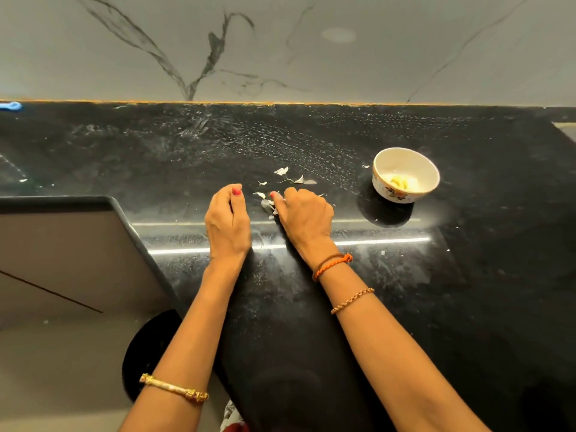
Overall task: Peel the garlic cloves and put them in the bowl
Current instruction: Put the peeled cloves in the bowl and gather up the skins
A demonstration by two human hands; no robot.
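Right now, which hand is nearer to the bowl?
The right hand. It lies just left of the bowl, over the garlic skins; the left hand is farther left.

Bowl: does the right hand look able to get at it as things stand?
Probably yes. The bowl stands on the counter to the right of the right hand, with only bare counter and small peel scraps between.

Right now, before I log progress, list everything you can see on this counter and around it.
black speckled stone countertop: one, black, fills the middle of the view
small white ceramic bowl with floral print: one, white, right of the hands
peeled garlic cloves: several, pale yellow, inside the bowl
papery garlic skins: several scraps, white, scattered beyond the hands
blue plastic object: one, far left edge, partly cut off
left hand: fingers curled, contents hidden
right hand: fingers curled at skin scraps, grip unclear
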